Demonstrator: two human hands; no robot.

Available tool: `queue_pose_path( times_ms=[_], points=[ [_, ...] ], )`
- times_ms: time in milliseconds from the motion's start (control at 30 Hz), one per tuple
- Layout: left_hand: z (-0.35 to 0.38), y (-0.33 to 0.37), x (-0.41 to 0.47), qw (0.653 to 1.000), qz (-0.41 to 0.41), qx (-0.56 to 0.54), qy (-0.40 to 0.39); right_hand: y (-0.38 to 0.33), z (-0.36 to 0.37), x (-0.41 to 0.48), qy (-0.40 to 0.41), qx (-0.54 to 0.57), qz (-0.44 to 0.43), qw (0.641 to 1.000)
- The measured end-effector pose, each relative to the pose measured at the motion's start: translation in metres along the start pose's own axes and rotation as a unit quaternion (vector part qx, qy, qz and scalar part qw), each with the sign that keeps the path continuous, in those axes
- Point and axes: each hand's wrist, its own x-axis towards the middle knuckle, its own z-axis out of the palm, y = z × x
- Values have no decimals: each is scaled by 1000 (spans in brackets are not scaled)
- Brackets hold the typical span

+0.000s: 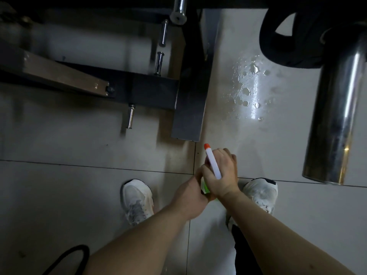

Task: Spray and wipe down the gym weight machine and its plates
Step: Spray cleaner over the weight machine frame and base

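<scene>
As we stood over the pale tiled floor (79, 147), our right hand (222, 173) had its grip curled round the white trigger head of the green plastic spray bottle with the orange nozzle (213, 165), held above the tiles. Our left hand (188, 197) wrapped the bottle's body, and we could not tell how full it was. Spray droplets (246, 91) lay near the black round weight plate (270, 46).

Bare forearms (139, 235) behind the left hand (190, 197) and right hand (222, 173). Left of the left hand, a white mesh left trainer (137, 199) with pale grey laces. Right of the right hand, a matching right trainer (262, 193), black-patched at its far end. Below the right wrist, black cloth (244, 255) over the leg.
</scene>
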Motion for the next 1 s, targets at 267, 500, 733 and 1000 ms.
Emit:
queue_pose_path(
  times_ms=[267, 500, 733, 1000],
  points=[
    [-51, 24, -35, 996, 21, 84, 7, -55, -18, -30, 119, 64, -8, 991],
    [-94, 84, -70, 980, 106, 170, -8, -142, -33, -46, 350, 289, 197, 869],
    [-113, 115, -74, 934, 128, 328, -66, -135, -46, -70, 280, 232, 180, 914],
    [-121, 124, -91, 959, 98, 255, -77, -129, -86, -73, 180, 167, 209, 947]
  ],
)
